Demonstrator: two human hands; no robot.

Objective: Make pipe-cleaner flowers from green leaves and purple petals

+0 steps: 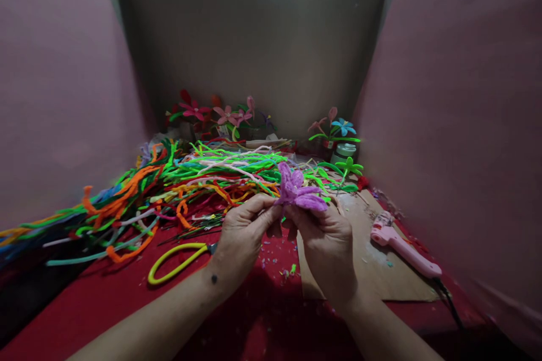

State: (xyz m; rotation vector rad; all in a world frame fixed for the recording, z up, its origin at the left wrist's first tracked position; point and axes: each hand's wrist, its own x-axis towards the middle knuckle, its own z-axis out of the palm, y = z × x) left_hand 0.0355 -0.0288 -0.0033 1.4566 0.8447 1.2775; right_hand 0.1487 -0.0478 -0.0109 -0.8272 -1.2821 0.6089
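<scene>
A purple fuzzy flower point(300, 190) is held up between both hands at the middle of the view, its petals spread upward and to the right. My left hand point(245, 237) pinches its left side near the base. On the right side, the fingers of my right hand point(328, 242) close on the flower's underside, below the lower petals. The flower's base is partly hidden by the fingertips.
Behind lies a heap of coloured pipe cleaners point(237, 166). Yellow-handled scissors point(178, 262) rest on the red cloth point(114, 304) at left. At right, a pink glue gun point(404, 248) lies across cardboard point(368, 265). Finished flowers point(228, 114) stand by the back wall.
</scene>
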